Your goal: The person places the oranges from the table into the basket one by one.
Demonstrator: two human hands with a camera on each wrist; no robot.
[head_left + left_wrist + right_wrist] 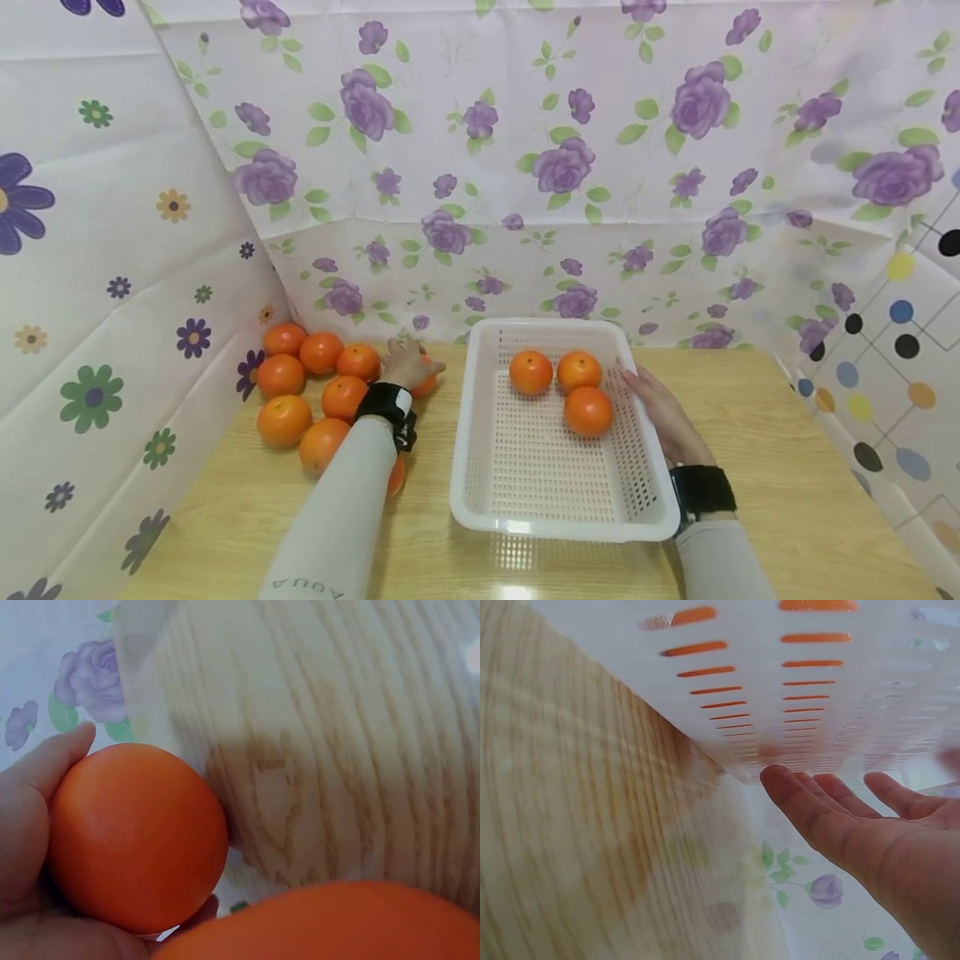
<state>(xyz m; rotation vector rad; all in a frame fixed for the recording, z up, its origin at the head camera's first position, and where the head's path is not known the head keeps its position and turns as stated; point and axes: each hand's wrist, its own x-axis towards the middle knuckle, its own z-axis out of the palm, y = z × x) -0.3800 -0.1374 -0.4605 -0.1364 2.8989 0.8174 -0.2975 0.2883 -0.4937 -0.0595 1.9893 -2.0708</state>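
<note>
My left hand is at the right edge of a group of oranges and holds one orange, thumb on one side and fingers curled under the other. The head view shows only part of that orange past the hand. A white perforated plastic basket stands to the right, with three oranges towards its far end. Against the basket's right wall lies my right hand. Its fingers look fairly straight in the right wrist view, fingertips at the slotted wall.
Several more oranges lie on the left of the wooden table, some partly behind the left forearm. Another orange is close by in the left wrist view. A flowered cloth hangs behind the table, with patterned sheets on both sides.
</note>
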